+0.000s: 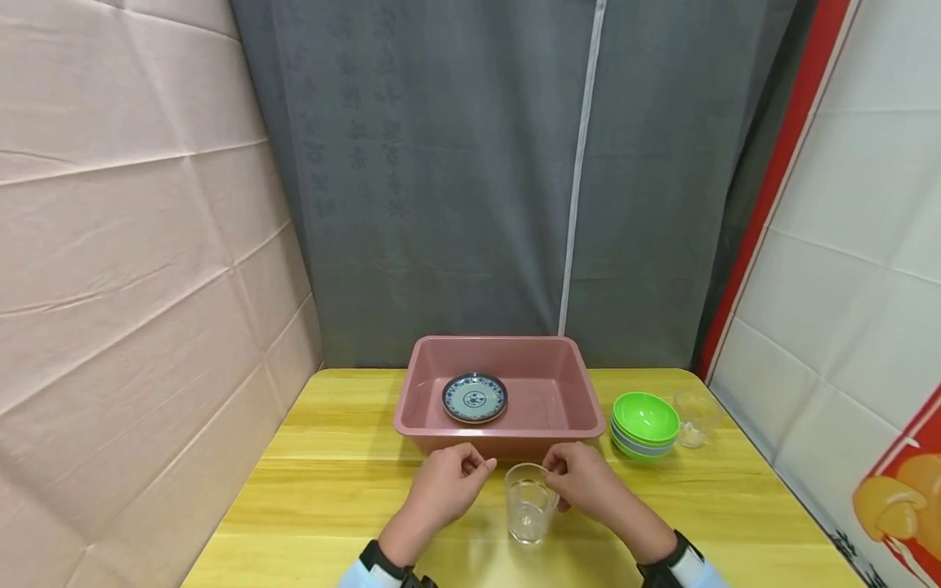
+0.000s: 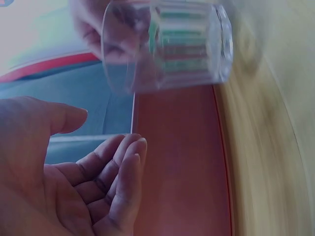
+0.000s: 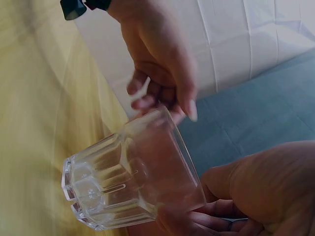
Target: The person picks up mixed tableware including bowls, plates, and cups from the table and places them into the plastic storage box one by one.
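A clear drinking glass (image 1: pixel 528 508) with a faceted lower part is in front of the basin, tilted slightly. My right hand (image 1: pixel 586 483) pinches its rim between thumb and fingers, from the right side. Whether its base touches the table cannot be told. My left hand (image 1: pixel 446 487) is to the left of the glass, apart from it. In the left wrist view, the left hand's fingers (image 2: pixel 118 177) are loosely bent with nothing between them and the thumb. The right wrist view shows the glass (image 3: pixel 133 172) lying across the picture, its rim by the right hand's fingers.
Behind the hands stands a pink rectangular basin (image 1: pixel 500 433), with a blue-patterned plate (image 1: pixel 474 398) inside. To its right is a stack of green and grey bowls (image 1: pixel 645 420). Another clear glass (image 1: pixel 697 418) stands beside them, close to the right edge of the wooden table (image 1: pixel 309 506).
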Demonstrator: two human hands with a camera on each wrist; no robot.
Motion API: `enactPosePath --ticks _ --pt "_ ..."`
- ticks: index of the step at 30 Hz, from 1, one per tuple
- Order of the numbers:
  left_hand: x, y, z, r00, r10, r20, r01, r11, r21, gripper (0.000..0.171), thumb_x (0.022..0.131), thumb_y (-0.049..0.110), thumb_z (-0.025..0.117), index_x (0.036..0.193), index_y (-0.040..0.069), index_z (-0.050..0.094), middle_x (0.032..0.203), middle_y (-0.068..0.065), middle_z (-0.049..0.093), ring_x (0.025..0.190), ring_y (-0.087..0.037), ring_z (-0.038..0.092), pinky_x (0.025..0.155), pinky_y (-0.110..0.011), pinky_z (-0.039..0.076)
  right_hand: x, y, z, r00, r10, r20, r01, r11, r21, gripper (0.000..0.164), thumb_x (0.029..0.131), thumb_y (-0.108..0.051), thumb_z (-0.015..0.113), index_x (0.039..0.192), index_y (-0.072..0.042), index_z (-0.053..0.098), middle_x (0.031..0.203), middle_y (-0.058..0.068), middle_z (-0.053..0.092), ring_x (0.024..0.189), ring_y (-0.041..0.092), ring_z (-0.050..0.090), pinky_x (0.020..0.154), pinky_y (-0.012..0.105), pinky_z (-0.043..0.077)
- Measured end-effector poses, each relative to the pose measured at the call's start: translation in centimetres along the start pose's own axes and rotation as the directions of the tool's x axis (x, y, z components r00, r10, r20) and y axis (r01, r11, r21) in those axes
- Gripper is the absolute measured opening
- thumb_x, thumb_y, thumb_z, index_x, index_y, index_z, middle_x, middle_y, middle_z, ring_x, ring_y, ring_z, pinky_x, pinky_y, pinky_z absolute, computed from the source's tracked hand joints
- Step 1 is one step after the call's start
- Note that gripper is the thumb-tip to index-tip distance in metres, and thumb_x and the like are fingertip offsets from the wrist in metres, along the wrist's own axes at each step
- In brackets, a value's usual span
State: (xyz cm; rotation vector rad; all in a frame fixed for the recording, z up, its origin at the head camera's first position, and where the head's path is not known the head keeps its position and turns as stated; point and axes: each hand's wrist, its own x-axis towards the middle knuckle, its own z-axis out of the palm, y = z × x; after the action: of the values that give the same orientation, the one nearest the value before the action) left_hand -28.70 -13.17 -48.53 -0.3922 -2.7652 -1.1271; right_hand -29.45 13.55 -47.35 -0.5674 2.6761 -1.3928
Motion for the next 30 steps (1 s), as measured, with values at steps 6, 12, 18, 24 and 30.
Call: enactPosePath --ticks 6,12,18,24,30 --pt "0.2 1.2 0.9 1.0 0.003 0.005 -0.003 0.998 0.061 0.033 0.103 0.049 0.076 0.083 0.024 0.068 0.073 0.014 0.061 0.062 -0.006 0.055 0.059 -0.031 0.048 0.3 -0.6 1.0 1.0 0.006 -0.01 -0.006 1.0 -0.019 0.007 0.09 0.005 0.072 0.088 -0.001 0.069 0.069 0.0 0.064 0.05 0.014 0.064 0.047 0.029 0.055" --pt "0.1 1.7 1.2 0.999 0.035 0.0 -0.034 0.992 0.122 0.031 0.098 0.041 0.081 0.076 0.024 0.066 0.067 0.014 0.058 0.058 -0.006 0.052 0.057 -0.032 0.045 0.4 -0.9 1.3 1.0 0.015 -0.015 -0.016 0.999 -0.037 0.004 0.091 0.003 0.073 0.09 -0.001 0.07 0.071 0.002 0.067 0.05 0.015 0.064 0.047 0.028 0.053" --pt "-0.1 1.7 1.6 0.997 0.068 -0.03 -0.061 0.979 0.193 0.028 0.09 0.031 0.08 0.07 0.027 0.062 0.063 0.016 0.054 0.056 -0.005 0.049 0.054 -0.031 0.042 0.3 -1.0 1.5 0.999 0.015 -0.04 -0.016 0.999 -0.031 0.006 0.09 0.004 0.074 0.091 -0.001 0.071 0.073 0.004 0.068 0.05 0.016 0.064 0.047 0.029 0.053" --pt "-0.1 1.9 1.8 0.996 0.086 -0.038 -0.074 0.968 0.239 0.03 0.086 0.026 0.079 0.065 0.027 0.058 0.061 0.015 0.05 0.056 -0.006 0.047 0.052 -0.031 0.04 0.1 -0.8 1.9 0.998 0.014 -0.053 -0.016 1.0 -0.023 0.006 0.089 0.004 0.073 0.091 -0.001 0.071 0.071 -0.001 0.066 0.05 0.014 0.063 0.048 0.028 0.054" --pt "0.1 1.8 2.0 0.993 0.106 -0.052 -0.088 0.958 0.274 0.035 0.084 0.025 0.08 0.061 0.028 0.054 0.058 0.016 0.047 0.055 -0.006 0.046 0.051 -0.03 0.038 -0.1 -0.7 2.1 0.998 0.023 -0.064 -0.024 1.0 -0.009 0.005 0.091 0.003 0.074 0.092 -0.001 0.071 0.07 -0.001 0.063 0.05 0.013 0.063 0.047 0.028 0.054"
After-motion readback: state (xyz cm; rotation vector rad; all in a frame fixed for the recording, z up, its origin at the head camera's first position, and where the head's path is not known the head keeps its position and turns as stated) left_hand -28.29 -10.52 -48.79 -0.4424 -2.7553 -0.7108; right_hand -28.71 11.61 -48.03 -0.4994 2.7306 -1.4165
